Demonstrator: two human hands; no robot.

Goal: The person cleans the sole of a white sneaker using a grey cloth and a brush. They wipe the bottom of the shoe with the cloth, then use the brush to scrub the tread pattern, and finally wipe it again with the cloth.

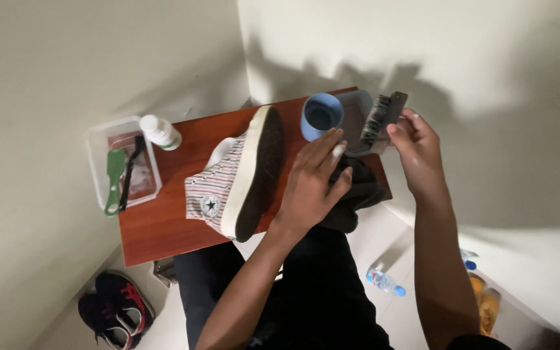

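On the wooden table [157, 227], a striped high-top sneaker [228, 181] is laid on its side, sole toward the left hand [312, 185], which rests half-open beside it on a dark cloth [358, 194]. A stiff scrubbing brush [384, 120], likely light and rigid, is pinched at its block by the right hand [416, 146], just beside the blue cup [322, 116].

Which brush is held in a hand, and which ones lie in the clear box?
The dark scrub brush is in the right hand, over the blue cup. The green brush and thin black brush lie in the clear box.
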